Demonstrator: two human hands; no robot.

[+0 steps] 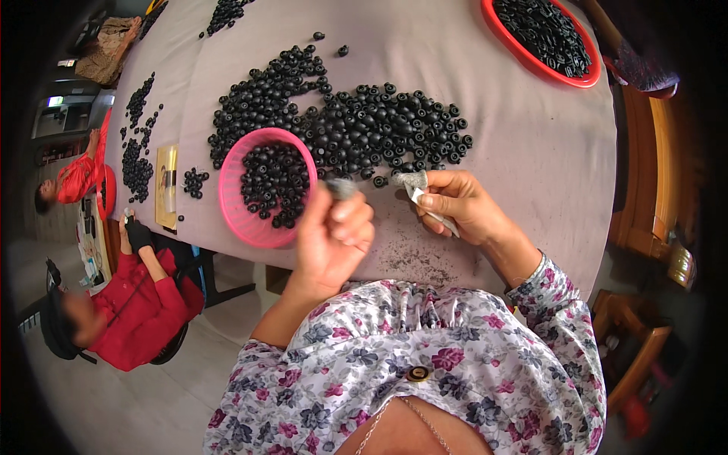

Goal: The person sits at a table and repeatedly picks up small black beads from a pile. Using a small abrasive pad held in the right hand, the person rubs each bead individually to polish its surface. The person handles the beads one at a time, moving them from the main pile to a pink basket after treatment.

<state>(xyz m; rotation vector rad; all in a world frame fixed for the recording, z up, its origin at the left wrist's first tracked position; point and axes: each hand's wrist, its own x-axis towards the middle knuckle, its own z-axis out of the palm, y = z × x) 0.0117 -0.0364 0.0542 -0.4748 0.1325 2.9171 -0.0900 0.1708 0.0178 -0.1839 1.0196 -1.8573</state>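
My left hand (334, 231) is smeared by motion beside the pink basket, its fingers curled in. At its fingertips is a dark grey blur that I cannot make out. My right hand (462, 205) pinches a flat white strip (438, 212) between thumb and fingers, above the tablecloth. Grey cloth (412, 180) is wrapped around that hand's index fingertip. Many small round black parts with holes (364, 129) lie heaped just beyond both hands. More of them fill the bottom of the pink mesh basket (227, 189) at my left.
Black crumbs (417, 262) are scattered before me on the pale tablecloth (523, 152). A red tray (497, 38) of black pieces sits far right. A yellow box (165, 189) and smaller black heaps (138, 171) are left. A co-worker in red (152, 303) sits at the left edge.
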